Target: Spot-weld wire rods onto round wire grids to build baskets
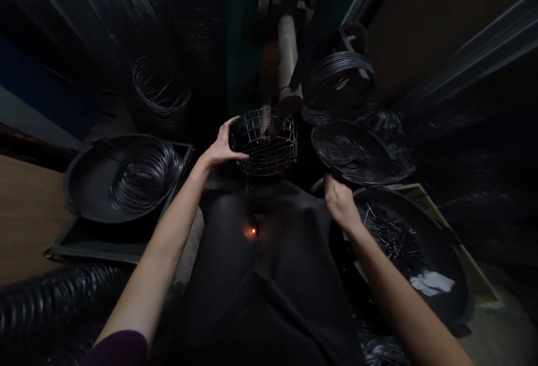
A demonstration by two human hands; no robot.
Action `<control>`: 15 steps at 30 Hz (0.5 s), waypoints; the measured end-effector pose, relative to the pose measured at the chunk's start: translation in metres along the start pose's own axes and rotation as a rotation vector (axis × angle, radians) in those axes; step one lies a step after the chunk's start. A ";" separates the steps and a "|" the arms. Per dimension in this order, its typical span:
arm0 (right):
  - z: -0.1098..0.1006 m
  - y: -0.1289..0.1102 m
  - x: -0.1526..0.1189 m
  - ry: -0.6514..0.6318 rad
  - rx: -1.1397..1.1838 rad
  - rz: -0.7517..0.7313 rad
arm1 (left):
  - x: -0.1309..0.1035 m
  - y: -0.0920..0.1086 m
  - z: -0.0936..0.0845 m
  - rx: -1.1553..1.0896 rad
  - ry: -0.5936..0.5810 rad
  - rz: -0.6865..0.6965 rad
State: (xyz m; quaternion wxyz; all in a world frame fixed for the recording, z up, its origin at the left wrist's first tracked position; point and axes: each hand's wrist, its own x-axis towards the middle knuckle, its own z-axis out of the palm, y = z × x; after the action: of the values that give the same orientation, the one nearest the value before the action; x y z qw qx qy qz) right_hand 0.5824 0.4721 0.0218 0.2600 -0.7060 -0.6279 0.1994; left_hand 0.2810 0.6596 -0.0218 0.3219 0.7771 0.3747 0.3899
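A round wire basket [265,156] sits beneath the end of a machine's metal arm. My left hand [221,144] holds its left side, with the thumb at the near side and the fingers at the rim. Away from the basket, to the right, my right hand [338,200] is closed, near the edge of a dark pan with wire rings [344,150]. A blurred thin end shows at its fingertips; I cannot make out what it is. Below the basket, a small orange glow [253,231] shows against the dark apron [269,293] over my lap.
At left, a large pan [90,186] carries stacked wire rings [145,175]. To the right, another pan [451,276] contains short metal rods [393,237] and a white scrap [432,283]. The machine's cylindrical arm [288,58] reaches down from above. More wire hoops [340,77] stand behind.
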 end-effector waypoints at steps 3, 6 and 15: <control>0.025 0.030 -0.044 -0.205 -0.140 -0.022 | -0.019 -0.020 0.007 -0.128 0.015 -0.097; 0.042 0.054 -0.069 -0.332 -0.028 0.014 | -0.025 -0.024 0.014 -0.202 0.094 -0.145; 0.000 -0.020 -0.026 -0.239 0.440 0.082 | -0.048 0.032 -0.014 0.025 0.115 0.091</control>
State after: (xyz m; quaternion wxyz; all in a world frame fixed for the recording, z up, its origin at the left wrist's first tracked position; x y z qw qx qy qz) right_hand 0.5635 0.4480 0.0326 0.3232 -0.6287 -0.5663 0.4237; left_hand 0.2598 0.6057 -0.0071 0.2720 0.7738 0.3617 0.4433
